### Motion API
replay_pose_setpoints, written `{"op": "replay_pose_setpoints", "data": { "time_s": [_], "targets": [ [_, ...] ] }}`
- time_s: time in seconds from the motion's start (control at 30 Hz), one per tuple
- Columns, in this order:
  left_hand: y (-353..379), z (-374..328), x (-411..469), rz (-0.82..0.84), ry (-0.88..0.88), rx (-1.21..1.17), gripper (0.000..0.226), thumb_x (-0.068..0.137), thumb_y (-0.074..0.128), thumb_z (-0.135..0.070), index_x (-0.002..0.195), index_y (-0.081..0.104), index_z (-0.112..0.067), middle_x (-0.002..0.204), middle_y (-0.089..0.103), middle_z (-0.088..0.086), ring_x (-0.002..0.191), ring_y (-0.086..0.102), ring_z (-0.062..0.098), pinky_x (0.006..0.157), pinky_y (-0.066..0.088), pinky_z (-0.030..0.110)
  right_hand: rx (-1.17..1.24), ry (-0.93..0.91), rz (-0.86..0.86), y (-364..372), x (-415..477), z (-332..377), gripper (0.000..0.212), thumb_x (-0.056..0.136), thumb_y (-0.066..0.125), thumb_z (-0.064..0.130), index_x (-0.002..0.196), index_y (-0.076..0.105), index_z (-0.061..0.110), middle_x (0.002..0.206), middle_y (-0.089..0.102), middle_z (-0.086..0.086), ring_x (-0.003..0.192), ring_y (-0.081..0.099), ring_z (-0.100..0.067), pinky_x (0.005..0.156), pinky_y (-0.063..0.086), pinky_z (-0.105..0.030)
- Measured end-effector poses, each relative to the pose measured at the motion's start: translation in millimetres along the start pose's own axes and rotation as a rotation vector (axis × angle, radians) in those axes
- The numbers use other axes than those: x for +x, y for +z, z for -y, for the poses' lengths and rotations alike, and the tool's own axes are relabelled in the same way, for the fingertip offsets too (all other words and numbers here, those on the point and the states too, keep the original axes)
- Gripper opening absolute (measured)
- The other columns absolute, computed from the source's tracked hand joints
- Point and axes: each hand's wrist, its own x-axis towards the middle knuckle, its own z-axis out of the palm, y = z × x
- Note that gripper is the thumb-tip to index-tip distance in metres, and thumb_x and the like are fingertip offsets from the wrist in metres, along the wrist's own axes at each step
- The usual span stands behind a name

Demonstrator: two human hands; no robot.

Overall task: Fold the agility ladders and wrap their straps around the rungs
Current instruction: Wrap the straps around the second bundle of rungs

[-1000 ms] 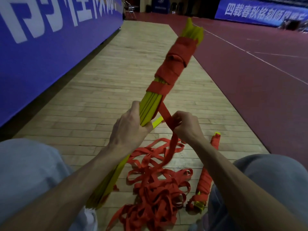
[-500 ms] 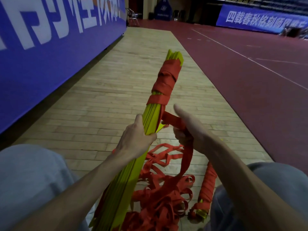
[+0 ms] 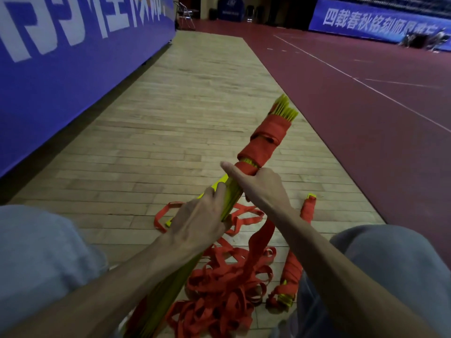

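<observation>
The left hand curls its fingers round the stiff, light-looking rung bundle, slanted above the floor. The right hand, thumb out, clamps the limp red strap against it; the strap probably slips unless kept taut.

Left hand clenched; right hand seemingly clenched, thumb extended.

Dim indoor light, soft shadows, slight blur, wide-angle bending at edges.

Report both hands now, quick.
Left hand: closed around the yellow rungs.
Right hand: closed on the red strap at the rungs, thumb sticking out.
</observation>
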Motion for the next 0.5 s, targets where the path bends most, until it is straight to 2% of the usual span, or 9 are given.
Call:
{"op": "replay_pose_setpoints", "data": {
  "time_s": [0.1,0.2,0.27,0.33,0.4,0.47,0.5],
  "targets": [
    [6,-1,0,-0.014,0.009,-0.093,0.064,0.081,0.072,-0.037,0.126,0.029,-0.019,0.11,0.053,0.003,0.088,0.065,0.032,0.072,0.055,0.045,0.065,0.084,-0.13,-6,4,2,0.046,0.081,0.067,0.054,0.057,0.056,0.016,0.054,0.054,0.005,0.048,0.052,-0.009,0.046,0.035,-0.024],
    [6,-2,-1,0.002,-0.016,-0.236,0.078,0.079,0.072,-0.045,0.138,0.027,-0.024,0.126,0.051,-0.002,0.103,0.061,0.026,0.082,0.054,0.043,0.213,0.122,-0.172,-10,4,2,0.039,0.083,0.066,0.041,0.058,0.054,0.014,0.051,0.049,0.005,0.035,0.044,-0.002,0.036,0.033,-0.016],
    [0,-3,0,0.015,-0.028,-0.381,0.087,0.076,0.076,-0.048,0.144,0.026,-0.027,0.129,0.049,-0.006,0.11,0.057,0.017,0.088,0.052,0.038,0.292,0.146,-0.212,-14,6,3,0.038,0.084,0.066,0.04,0.06,0.053,0.013,0.053,0.047,0.004,0.035,0.042,-0.003,0.036,0.032,-0.017],
    [-7,-4,5,0.039,-0.047,-0.54,0.089,0.073,0.081,-0.045,0.144,0.03,-0.027,0.127,0.047,-0.007,0.112,0.053,0.012,0.089,0.05,0.028,0.344,0.159,-0.272,-19,10,6,0.042,0.082,0.066,0.045,0.06,0.051,0.014,0.055,0.047,0.004,0.046,0.044,-0.012,0.045,0.034,-0.025],
    [-12,-4,10,0.137,-0.147,-0.714,0.091,0.07,0.086,-0.041,0.143,0.032,-0.025,0.129,0.046,-0.006,0.115,0.051,0.011,0.088,0.048,0.022,0.419,0.169,-0.31,-23,12,10,0.044,0.081,0.066,0.049,0.059,0.05,0.014,0.055,0.044,0.004,0.05,0.042,-0.015,0.049,0.032,-0.029],
    [-18,0,15,0.341,-0.246,-0.948,0.083,0.066,0.087,-0.037,0.135,0.044,-0.023,0.119,0.061,-0.001,0.105,0.063,0.016,0.088,0.054,0.032,0.491,0.168,-0.29,-26,13,12,0.045,0.08,0.067,0.05,0.059,0.049,0.014,0.05,0.041,0.006,0.048,0.04,-0.015,0.049,0.031,-0.03],
    [-22,2,17,0.438,-0.259,-1.044,0.069,0.064,0.085,-0.031,0.124,0.053,-0.021,0.105,0.068,0.001,0.094,0.069,0.019,0.083,0.057,0.036,0.513,0.161,-0.267,-25,13,12,0.045,0.081,0.067,0.05,0.061,0.049,0.014,0.05,0.04,0.006,0.048,0.039,-0.014,0.049,0.031,-0.03]
  ]
}}
